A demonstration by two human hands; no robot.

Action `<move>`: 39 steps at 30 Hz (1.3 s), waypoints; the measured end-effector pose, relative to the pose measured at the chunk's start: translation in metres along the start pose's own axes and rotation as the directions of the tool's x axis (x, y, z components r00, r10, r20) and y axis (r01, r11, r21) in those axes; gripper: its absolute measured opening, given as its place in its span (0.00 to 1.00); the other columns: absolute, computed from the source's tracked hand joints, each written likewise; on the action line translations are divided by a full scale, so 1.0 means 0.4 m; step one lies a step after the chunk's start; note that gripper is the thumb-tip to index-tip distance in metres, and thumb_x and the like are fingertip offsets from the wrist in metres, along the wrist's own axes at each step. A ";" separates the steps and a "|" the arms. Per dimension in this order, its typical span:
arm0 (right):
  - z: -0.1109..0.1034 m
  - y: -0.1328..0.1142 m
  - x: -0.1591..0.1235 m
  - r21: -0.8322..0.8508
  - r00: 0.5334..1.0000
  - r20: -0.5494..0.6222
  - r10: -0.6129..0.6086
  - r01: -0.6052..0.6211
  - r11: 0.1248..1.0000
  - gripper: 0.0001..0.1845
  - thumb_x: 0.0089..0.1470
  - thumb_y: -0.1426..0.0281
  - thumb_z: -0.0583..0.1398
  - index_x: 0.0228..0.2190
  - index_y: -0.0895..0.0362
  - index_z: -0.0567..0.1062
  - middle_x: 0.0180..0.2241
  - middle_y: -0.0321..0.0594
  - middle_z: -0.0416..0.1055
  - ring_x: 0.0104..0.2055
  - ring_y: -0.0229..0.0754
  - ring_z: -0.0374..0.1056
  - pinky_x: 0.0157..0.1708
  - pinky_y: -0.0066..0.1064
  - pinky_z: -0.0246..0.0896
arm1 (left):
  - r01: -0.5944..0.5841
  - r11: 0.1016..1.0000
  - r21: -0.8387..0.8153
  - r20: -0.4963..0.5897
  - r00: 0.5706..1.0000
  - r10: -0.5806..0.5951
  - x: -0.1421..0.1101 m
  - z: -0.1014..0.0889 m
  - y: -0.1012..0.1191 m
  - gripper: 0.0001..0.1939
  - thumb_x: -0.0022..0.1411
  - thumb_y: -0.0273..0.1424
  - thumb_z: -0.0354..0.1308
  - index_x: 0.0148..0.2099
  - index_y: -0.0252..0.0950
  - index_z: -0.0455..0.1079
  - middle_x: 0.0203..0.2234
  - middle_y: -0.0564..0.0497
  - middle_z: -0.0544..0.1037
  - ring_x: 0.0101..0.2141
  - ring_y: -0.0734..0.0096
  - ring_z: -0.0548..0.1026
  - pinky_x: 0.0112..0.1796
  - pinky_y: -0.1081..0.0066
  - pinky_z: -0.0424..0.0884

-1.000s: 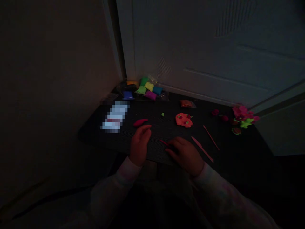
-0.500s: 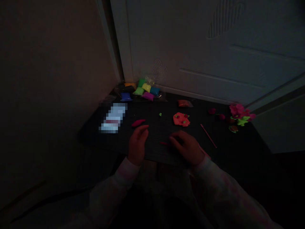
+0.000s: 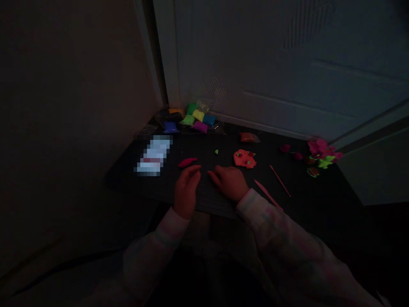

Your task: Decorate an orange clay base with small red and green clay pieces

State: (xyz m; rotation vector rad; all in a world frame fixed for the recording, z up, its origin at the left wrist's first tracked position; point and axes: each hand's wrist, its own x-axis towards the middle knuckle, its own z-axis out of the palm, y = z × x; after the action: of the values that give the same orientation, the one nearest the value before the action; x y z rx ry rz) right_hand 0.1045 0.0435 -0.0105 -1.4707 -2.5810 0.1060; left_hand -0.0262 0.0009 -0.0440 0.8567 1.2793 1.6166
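My left hand [image 3: 185, 192] is over the front of the dark table, its fingers bent together towards the thumb. Whatever lies between those fingertips is too dark to make out. Just beyond them rests a red lump of modelling clay [image 3: 187, 162], pointed at the ends. Facing it across a small gap, my right hand [image 3: 230, 182] has its fingers curled under and its thumb side towards the left; anything inside is hidden. Behind the right hand is a flat orange clay piece [image 3: 244, 158] with small red and green bits on it. A small green clay bit [image 3: 216, 152] lies farther back.
Colourful clay packets [image 3: 198, 116] are heaped at the back left, with an orange packet [image 3: 249, 137] farther right. A pixelated bright rectangle [image 3: 154, 155] lies left. To the right are a pink knife-like tool [image 3: 267, 193], a thin pink stick [image 3: 280, 181] and pink flowers [image 3: 321, 149].
My right hand has moved left and away from me, closer to the left hand, uncovering the knife-like tool. The thin red strip beside it is no longer visible. My left hand has barely moved.
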 end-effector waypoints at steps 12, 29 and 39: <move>0.006 -0.025 0.006 -0.030 0.999 0.027 -0.028 0.029 0.999 0.14 0.56 0.64 0.48 0.31 0.59 0.69 0.32 0.47 0.71 0.36 0.45 0.65 0.34 0.34 0.50 | 0.001 1.000 -0.026 0.001 1.000 -0.001 0.001 0.001 -0.002 0.09 0.53 0.30 0.55 0.39 0.38 0.71 0.37 0.51 0.74 0.41 0.66 0.71 0.45 0.64 0.65; 0.001 0.029 0.023 0.132 0.999 -0.034 0.008 -0.004 0.991 0.15 0.58 0.62 0.48 0.29 0.57 0.68 0.25 0.36 0.70 0.25 0.35 0.65 0.24 0.26 0.51 | -0.007 1.000 -0.027 0.006 1.000 0.008 0.000 0.001 -0.001 0.09 0.53 0.31 0.56 0.38 0.38 0.71 0.37 0.51 0.74 0.41 0.66 0.71 0.44 0.64 0.66; 0.006 0.012 0.020 -0.115 0.972 -0.005 -0.237 0.235 0.965 0.21 0.58 0.61 0.45 0.27 0.59 0.71 0.25 0.43 0.73 0.27 0.39 0.66 0.28 0.31 0.43 | -0.011 0.999 -0.033 -0.005 1.000 0.011 0.002 0.001 -0.004 0.09 0.53 0.30 0.56 0.38 0.38 0.71 0.37 0.51 0.74 0.41 0.67 0.71 0.45 0.64 0.65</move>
State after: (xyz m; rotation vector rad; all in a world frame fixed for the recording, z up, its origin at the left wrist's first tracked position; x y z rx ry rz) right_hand 0.1043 0.0528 -0.0128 -1.1778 -2.7639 -0.0860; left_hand -0.0260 0.0019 -0.0454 0.8412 1.2496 1.6451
